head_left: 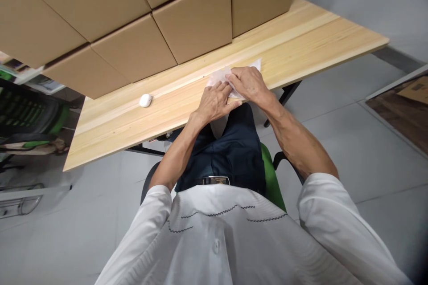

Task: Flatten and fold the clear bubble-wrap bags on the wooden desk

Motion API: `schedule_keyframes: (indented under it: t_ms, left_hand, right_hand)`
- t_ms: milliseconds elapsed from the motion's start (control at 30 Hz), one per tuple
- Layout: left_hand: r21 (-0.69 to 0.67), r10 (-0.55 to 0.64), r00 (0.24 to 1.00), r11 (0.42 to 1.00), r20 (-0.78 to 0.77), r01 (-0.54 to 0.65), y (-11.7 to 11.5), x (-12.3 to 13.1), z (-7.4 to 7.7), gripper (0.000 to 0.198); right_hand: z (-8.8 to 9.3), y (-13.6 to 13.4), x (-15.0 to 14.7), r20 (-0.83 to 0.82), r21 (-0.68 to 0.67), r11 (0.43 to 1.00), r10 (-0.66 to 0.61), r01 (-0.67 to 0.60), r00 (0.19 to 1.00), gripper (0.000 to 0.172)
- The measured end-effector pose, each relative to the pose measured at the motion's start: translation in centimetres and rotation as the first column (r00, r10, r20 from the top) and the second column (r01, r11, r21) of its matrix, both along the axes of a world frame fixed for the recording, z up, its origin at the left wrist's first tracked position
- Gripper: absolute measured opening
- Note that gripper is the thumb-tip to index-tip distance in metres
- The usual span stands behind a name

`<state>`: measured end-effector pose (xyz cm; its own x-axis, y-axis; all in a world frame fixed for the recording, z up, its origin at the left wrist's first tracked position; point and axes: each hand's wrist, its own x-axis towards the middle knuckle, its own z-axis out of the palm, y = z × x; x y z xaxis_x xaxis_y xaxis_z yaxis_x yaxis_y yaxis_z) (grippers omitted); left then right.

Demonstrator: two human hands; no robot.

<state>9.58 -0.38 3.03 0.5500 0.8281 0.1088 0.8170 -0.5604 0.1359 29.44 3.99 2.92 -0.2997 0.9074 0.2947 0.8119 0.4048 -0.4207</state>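
Closest in, the person's white shirt [203, 240] fills the bottom of the view, with dark wavy lines across its front and one button showing. Past it come a belt buckle [217, 180] and dark trousers [240, 142], with the green seat of a chair [272, 182] showing beside the thigh. Both bare forearms reach forward to the near edge of the desk [113, 120], where a thin whitish sheet [217, 76] lies partly under the hands; whether it is paper or film, I cannot tell. The left hand [216, 101] rests palm down on it, fingers stretched forward and slightly apart, thumb pointing toward the other wrist. The right hand [249, 82] sits just beside it, back upward, its thumb touching or nearly touching the left fingertips; its other fingers are bent and mostly hidden, so I cannot tell whether they grip the sheet. One corner of the sheet sticks out beyond the right hand. Well apart on the left, a small rounded white case [146, 100] lies on the bare wood. Behind, plain brown cardboard boxes [195, 20] stand stacked along the far side. Beyond the desk's left end is a blurred black-and-green chair [33, 116] on the grey floor [83, 227].
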Motion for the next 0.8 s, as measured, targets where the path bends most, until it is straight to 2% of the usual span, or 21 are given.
schedule_keyframes:
  t_ms: [167,300,367,467,567,667,733,800]
  left_hand:
    - [0.018,0.004,1.0,1.0,-0.024,-0.003,0.3,0.0,-1.1,0.077]
    - [0.019,0.003,1.0,1.0,-0.025,-0.002,0.9,-0.2,-1.6,0.084]
    - [-0.007,-0.028,0.999,1.0,0.015,0.028,1.2,-0.7,-1.5,0.08]
    - [-0.075,-0.106,0.974,0.99,0.198,0.123,1.2,-1.9,-0.9,0.063]
    - [-0.149,-0.065,0.902,0.979,0.428,0.142,0.9,-3.5,-0.5,0.043]
    - [-0.187,0.084,0.806,0.982,0.586,0.034,0.8,-4.4,-0.9,0.031]
    - [-0.184,0.167,0.758,0.981,0.63,-0.063,0.9,-4.5,-1.5,0.027]
    - [-0.125,0.189,0.775,0.982,0.604,-0.142,1.1,-4.4,-2.0,0.025]
  right_hand:
    - [0.3,-1.0,-0.3,0.035,0.019,1.0,0.024,-0.024,0.999,0.065]
    - [0.5,-2.0,-0.6,0.1,0.026,0.998,0.05,-0.053,0.994,0.057]
    - [0.5,-2.4,-0.7,0.111,0.028,0.998,0.052,-0.056,0.992,0.055]
    - [0.7,-2.8,-0.8,0.083,0.031,0.998,0.051,-0.054,0.995,0.056]
    - [1.0,-3.3,-1.0,0.07,0.019,0.999,0.045,-0.046,0.997,0.054]
    - [1.4,-3.9,-1.5,0.102,-0.007,0.999,0.042,-0.042,0.994,0.049]
    - [1.5,-4.3,-1.9,0.119,-0.011,0.999,0.047,-0.046,0.992,0.047]
    - [1.4,-4.6,-2.2,0.119,-0.005,0.998,0.062,-0.062,0.991,0.047]
